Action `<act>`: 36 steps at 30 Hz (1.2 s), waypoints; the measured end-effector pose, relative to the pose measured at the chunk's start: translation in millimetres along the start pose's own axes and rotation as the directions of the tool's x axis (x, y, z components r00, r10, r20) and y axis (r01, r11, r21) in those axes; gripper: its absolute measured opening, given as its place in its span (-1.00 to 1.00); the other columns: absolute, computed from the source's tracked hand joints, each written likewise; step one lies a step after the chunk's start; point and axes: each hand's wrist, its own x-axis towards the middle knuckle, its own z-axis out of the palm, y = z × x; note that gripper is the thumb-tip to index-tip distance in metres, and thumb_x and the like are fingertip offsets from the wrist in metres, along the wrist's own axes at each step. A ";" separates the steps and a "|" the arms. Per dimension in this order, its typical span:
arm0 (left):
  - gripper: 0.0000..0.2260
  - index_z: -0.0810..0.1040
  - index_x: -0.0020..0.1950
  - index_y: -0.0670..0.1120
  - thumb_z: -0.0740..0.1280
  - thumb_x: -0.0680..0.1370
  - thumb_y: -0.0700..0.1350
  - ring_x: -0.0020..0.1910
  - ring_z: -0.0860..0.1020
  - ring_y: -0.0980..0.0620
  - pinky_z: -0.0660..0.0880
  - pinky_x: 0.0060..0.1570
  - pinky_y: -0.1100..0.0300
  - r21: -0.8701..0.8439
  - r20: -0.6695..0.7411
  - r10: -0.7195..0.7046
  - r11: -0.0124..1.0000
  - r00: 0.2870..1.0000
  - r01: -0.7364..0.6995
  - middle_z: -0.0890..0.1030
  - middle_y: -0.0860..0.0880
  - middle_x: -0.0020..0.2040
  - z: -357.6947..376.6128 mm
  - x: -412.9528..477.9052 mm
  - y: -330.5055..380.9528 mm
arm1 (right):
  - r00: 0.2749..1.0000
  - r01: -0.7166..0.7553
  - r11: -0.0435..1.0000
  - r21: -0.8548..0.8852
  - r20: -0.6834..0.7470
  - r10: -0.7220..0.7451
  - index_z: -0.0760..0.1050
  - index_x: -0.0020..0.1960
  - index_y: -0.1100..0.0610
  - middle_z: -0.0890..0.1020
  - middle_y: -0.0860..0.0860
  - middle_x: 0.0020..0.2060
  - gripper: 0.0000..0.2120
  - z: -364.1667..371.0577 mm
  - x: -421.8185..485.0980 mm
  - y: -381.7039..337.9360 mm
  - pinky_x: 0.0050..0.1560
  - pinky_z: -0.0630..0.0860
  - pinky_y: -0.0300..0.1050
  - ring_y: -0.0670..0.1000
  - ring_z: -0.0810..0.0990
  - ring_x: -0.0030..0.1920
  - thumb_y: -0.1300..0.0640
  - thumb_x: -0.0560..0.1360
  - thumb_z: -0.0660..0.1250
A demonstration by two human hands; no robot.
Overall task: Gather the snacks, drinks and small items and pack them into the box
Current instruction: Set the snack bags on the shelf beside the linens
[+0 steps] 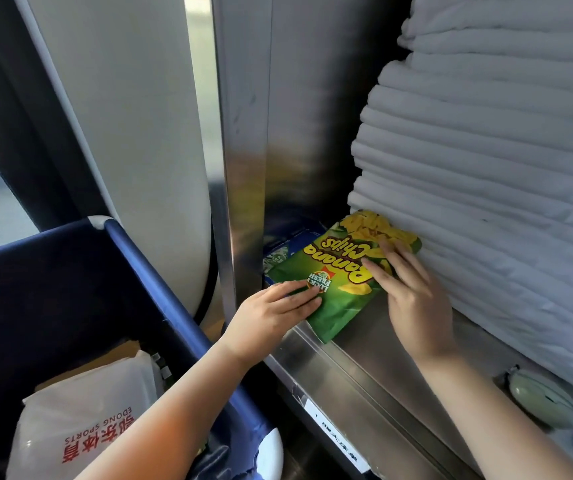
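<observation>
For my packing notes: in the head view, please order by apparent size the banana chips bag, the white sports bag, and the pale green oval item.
1. White sports bag, though nearness may enlarge it.
2. Banana chips bag.
3. Pale green oval item.

Steel shelf (357, 344) carries chips bag (342, 271), stacked towels (485, 188)

linen storeroom: stacked white towels (485, 168), steel shelf (364, 368).

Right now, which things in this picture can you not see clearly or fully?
- Head view: the blue item behind the banana chips bag is mostly hidden by the bag; what it is stays unclear.
- Whether the left hand and right hand grip the bag or only press it.
- The shelf label: text too small.
- The white bag, cut off at the bottom edge.
</observation>
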 end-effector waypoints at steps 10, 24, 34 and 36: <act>-0.56 0.65 0.10 -0.16 0.23 0.31 -0.45 0.12 0.59 -0.15 0.61 -0.10 0.03 0.030 0.112 -0.232 0.973 0.966 0.230 0.62 -0.06 0.16 8.5 4.7 -12.1 | 0.989 0.048 0.999 0.007 0.142 -0.048 0.58 0.20 0.09 0.54 0.18 0.24 -0.46 34.5 13.6 7.0 0.01 0.57 0.18 0.25 0.47 0.28 0.50 0.31 0.41; -0.41 0.01 0.55 0.00 0.03 0.59 0.22 0.52 -0.14 0.03 -0.16 0.48 0.04 0.047 0.353 -0.412 0.905 0.840 0.423 -0.03 -0.02 0.56 34.6 38.1 6.6 | 0.948 -0.084 0.979 0.188 0.317 0.020 0.49 0.30 0.17 0.41 0.18 0.37 -0.46 47.4 21.9 -4.8 0.24 0.37 0.12 0.23 0.31 0.40 0.51 0.37 0.29; -0.37 -0.16 0.54 0.15 0.04 0.56 0.28 0.51 -0.23 0.04 -0.25 0.46 0.00 0.094 0.454 -0.513 0.841 0.729 0.533 -0.18 0.05 0.55 55.3 59.6 -10.5 | 0.902 -0.046 0.999 0.024 0.432 0.031 0.27 0.46 0.12 0.23 0.10 0.48 -0.57 52.9 35.4 15.1 0.40 0.03 -0.04 0.12 0.14 0.49 0.10 0.61 0.14; -0.36 -0.15 0.54 0.15 0.04 0.56 0.29 0.52 -0.21 0.03 -0.23 0.46 -0.01 0.124 0.441 -0.518 0.844 0.733 0.522 -0.15 0.05 0.56 58.8 58.9 -11.2 | 0.890 -0.034 0.999 0.018 0.455 0.022 0.25 0.47 0.14 0.22 0.12 0.48 -0.56 55.7 32.8 15.2 0.43 0.01 -0.02 0.14 0.11 0.50 0.09 0.61 0.13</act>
